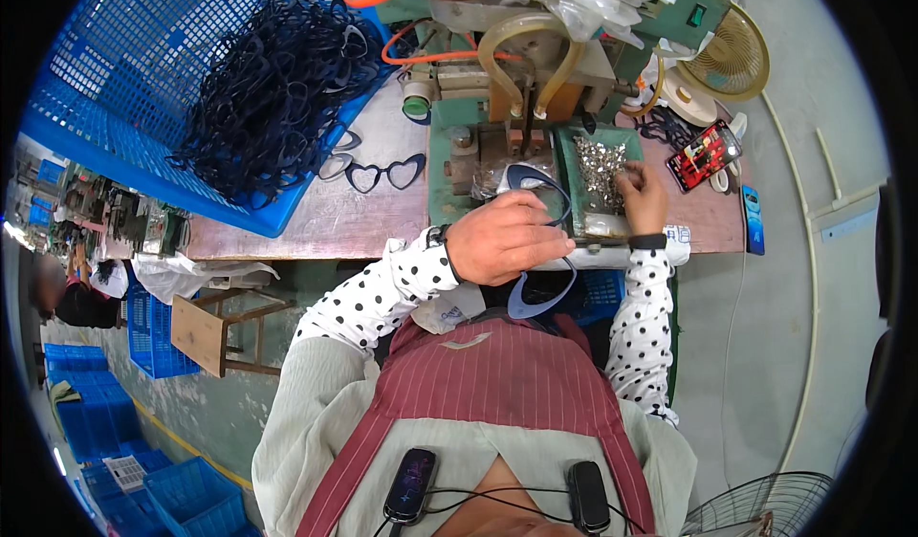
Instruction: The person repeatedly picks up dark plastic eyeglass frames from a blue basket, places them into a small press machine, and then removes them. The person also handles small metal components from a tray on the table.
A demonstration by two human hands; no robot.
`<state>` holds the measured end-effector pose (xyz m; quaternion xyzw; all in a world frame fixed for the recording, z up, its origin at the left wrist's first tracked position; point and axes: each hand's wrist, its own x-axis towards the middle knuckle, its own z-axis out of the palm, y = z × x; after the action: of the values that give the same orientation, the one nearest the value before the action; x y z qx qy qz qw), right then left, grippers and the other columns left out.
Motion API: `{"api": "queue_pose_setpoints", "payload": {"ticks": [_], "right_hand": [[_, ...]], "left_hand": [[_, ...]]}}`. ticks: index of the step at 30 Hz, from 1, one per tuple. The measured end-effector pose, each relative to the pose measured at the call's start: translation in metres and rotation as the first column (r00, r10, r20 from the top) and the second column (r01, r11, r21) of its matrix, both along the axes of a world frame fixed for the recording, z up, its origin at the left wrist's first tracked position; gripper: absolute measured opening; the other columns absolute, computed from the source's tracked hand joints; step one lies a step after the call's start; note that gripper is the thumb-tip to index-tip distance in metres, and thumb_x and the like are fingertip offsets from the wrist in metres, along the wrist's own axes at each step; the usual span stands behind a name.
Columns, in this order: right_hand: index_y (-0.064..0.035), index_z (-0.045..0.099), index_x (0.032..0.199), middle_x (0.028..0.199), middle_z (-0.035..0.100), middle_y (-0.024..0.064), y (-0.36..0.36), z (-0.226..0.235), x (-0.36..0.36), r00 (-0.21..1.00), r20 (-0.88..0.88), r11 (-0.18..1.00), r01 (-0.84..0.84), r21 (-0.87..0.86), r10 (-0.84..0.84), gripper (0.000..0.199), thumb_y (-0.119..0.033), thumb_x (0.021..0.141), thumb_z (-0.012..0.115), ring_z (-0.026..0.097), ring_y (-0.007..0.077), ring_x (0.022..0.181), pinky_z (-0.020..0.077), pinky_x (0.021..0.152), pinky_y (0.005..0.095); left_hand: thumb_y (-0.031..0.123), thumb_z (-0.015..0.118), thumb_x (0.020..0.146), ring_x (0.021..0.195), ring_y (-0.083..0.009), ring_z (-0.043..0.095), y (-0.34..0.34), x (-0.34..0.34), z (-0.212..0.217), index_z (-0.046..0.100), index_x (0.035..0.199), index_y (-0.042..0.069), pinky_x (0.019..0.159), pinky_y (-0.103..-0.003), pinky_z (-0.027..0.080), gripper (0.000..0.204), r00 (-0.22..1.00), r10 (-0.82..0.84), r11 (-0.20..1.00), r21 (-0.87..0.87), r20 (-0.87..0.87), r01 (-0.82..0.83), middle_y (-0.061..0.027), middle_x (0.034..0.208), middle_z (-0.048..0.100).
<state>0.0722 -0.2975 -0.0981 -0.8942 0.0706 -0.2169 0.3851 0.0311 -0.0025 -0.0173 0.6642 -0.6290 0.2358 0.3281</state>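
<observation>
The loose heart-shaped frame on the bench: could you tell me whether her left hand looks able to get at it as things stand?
Probably yes: the heart-shaped frame lies uncovered on the wooden bench, but the left hand already grips a blue frame.

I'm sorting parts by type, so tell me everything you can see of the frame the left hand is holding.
The frame is a dark blue eyeglass front, seemingly plastic, with no lenses or temples visible. The left hand grips its middle, hiding most of it; one rim curves up above the fingers, another hangs below over the bench edge. It sits before the green machine, beside the tray of small metal parts.
</observation>
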Motion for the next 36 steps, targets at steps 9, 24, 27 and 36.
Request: {"api": "queue_pose_setpoints", "payload": {"ticks": [9, 24, 27, 36], "right_hand": [[-0.0065, 0.069, 0.083, 0.084, 0.066, 0.0115, 0.011, -0.013, -0.008, 0.988, 0.155, 0.887, 0.051, -0.458, 0.024, 0.016, -0.018, 0.074, 0.075, 0.059, 0.0334, 0.086, 0.0461, 0.079, 0.0422], [-0.0139, 0.069, 0.085, 0.072, 0.065, 0.0095, 0.025, -0.012, -0.011, 0.930, 0.349, 0.968, 0.183, -0.171, -0.115, 0.007, -0.015, 0.079, 0.071, 0.061, 0.0311, 0.073, 0.0483, 0.065, 0.0419], [-0.0146, 0.070, 0.087, 0.072, 0.065, 0.0105, 0.024, -0.011, -0.013, 0.923, 0.363, 0.975, 0.183, -0.126, -0.126, 0.009, -0.014, 0.078, 0.072, 0.061, 0.0317, 0.070, 0.0488, 0.064, 0.0423], [-0.0139, 0.074, 0.086, 0.076, 0.068, 0.0114, 0.040, 0.009, -0.013, 0.951, 0.297, 0.996, 0.074, 0.044, -0.084, 0.010, -0.014, 0.076, 0.074, 0.063, 0.0321, 0.071, 0.0506, 0.065, 0.0413]], "left_hand": [[0.001, 0.062, 0.069, 0.097, -0.0280, 0.061, 0.000, -0.002, 0.006, 0.061, 0.119, -0.001, 0.091, -0.048, 0.046, 0.050, 0.999, 0.028, 0.999, 0.041, 0.032, -0.029, -0.0119, 0.112, 0.065], [0.045, 0.059, 0.087, 0.089, -0.0409, 0.064, 0.188, 0.084, -0.157, 0.068, 0.086, -0.001, 0.077, -0.047, 0.050, 0.047, -0.227, 0.924, -0.015, 0.563, -0.308, -0.826, -0.0252, 0.094, 0.066], [0.054, 0.054, 0.087, 0.095, -0.0417, 0.063, 0.188, 0.091, -0.160, 0.070, 0.088, -0.001, 0.083, -0.048, 0.049, 0.058, -0.285, 0.897, -0.003, 0.640, -0.338, -0.769, -0.0258, 0.096, 0.067], [0.053, 0.056, 0.077, 0.097, -0.0411, 0.063, 0.198, 0.115, -0.162, 0.073, 0.090, 0.003, 0.086, -0.047, 0.048, 0.054, -0.178, 0.982, -0.070, 0.753, -0.064, -0.655, -0.0243, 0.099, 0.068]]}}
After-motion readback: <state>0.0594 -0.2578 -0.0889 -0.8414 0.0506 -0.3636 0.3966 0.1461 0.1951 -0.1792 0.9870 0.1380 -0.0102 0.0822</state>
